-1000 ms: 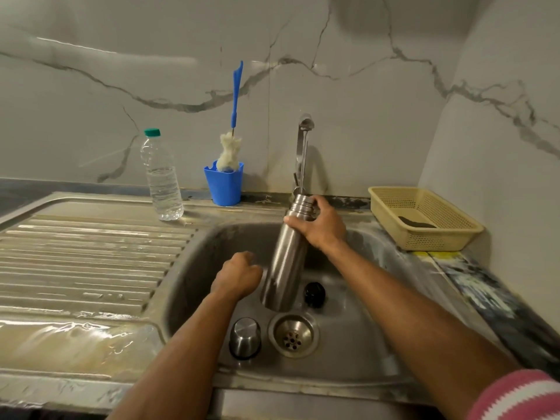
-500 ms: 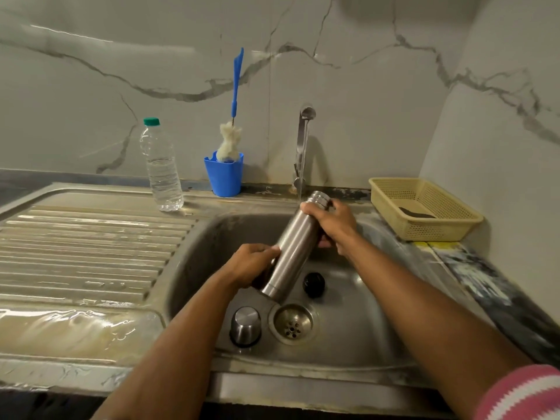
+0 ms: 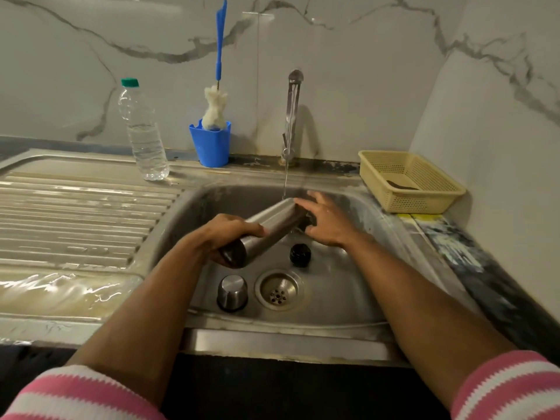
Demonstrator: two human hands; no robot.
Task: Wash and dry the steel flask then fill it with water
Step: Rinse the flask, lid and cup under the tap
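Gripping the steel flask [image 3: 269, 227] near its base, the left hand [image 3: 233, 233] tilts it over the sink [image 3: 348, 298], mouth toward one o'clock under the tap [image 3: 293, 116] stream; the right hand [image 3: 327, 221] lies against the mouth end, fingers straight.

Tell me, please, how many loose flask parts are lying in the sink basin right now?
2: the steel cup lid stands upside down left of the drain, and the black stopper sits behind the drain, below the flask. The arms could hide others.
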